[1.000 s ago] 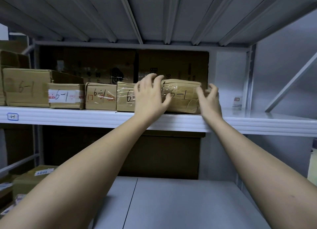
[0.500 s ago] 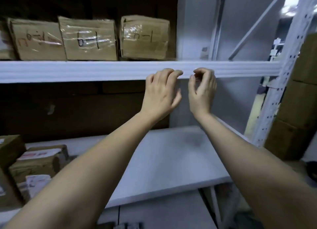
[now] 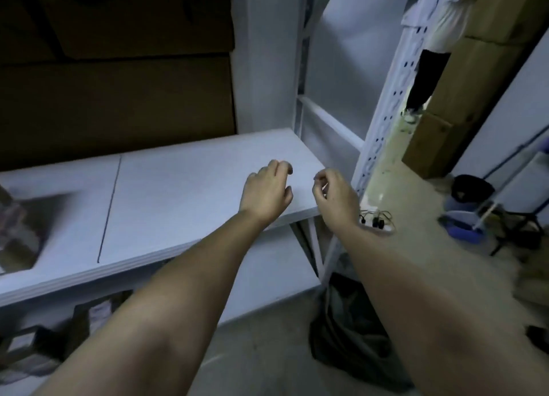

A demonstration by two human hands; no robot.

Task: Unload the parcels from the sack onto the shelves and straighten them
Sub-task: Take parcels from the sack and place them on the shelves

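Note:
My left hand (image 3: 267, 192) hovers over the right end of the white middle shelf (image 3: 166, 187), its fingers loosely curled and holding nothing. Just off that shelf's right corner is my right hand (image 3: 334, 195), also loosely curled and holding nothing. A dark sack (image 3: 350, 330) lies on the floor below, beside the rack's right post and under my right forearm. Blurred parcels (image 3: 17, 235) sit at the shelf's left edge, and more parcels (image 3: 35, 348) stand on the lower shelf at bottom left.
Large brown cartons (image 3: 118, 77) fill the back of the shelf bay. The perforated white upright (image 3: 395, 92) stands to the right. Stacked cartons (image 3: 463, 77), a person's legs (image 3: 424, 68), a trolley (image 3: 487, 211) and cables (image 3: 377, 219) occupy the floor on the right.
Both hands let go of the taped parcel on the upper shelf and dropped to the middle shelf's right end. My view swung down and right, bringing the floor and sack into sight.

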